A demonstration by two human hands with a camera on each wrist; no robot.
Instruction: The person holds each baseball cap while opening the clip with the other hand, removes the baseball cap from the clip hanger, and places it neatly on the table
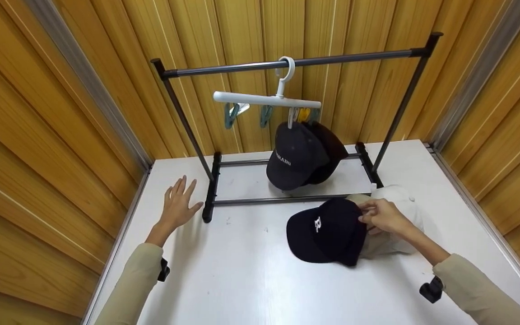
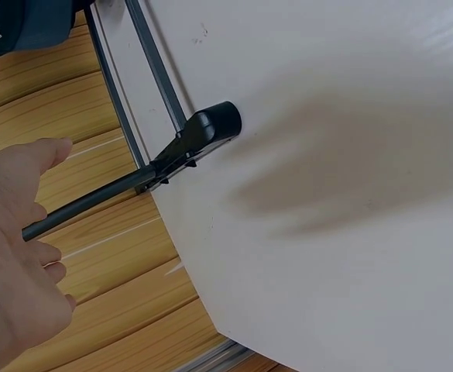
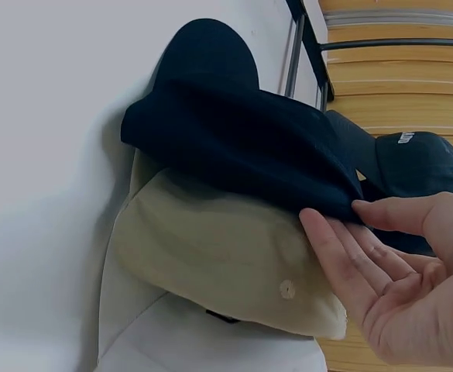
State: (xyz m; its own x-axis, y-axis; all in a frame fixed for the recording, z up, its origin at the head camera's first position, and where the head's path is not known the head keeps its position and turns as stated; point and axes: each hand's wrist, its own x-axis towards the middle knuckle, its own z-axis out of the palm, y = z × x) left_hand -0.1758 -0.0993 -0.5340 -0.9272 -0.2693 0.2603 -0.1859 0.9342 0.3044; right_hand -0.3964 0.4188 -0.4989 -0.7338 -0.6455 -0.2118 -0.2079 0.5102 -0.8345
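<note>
With beige sleeves (image 1: 133, 284) nearest, pinching navy cap (image 1: 332, 230) in right hand (image 1: 388, 216), overlapping tan cap (image 3: 211, 240) against white cap (image 3: 203, 349) on desk (image 1: 242, 271); holding left hand (image 1: 178, 205) spread, empty. Seemingly done with dark caps (image 1: 294, 155) on hanger (image 1: 260, 99); apparently left with these three.

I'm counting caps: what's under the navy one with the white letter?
A beige cap shows partly under the navy cap, with a white cap beyond. The navy cap hides part of the beige one; anything else covered can't be seen.
</note>
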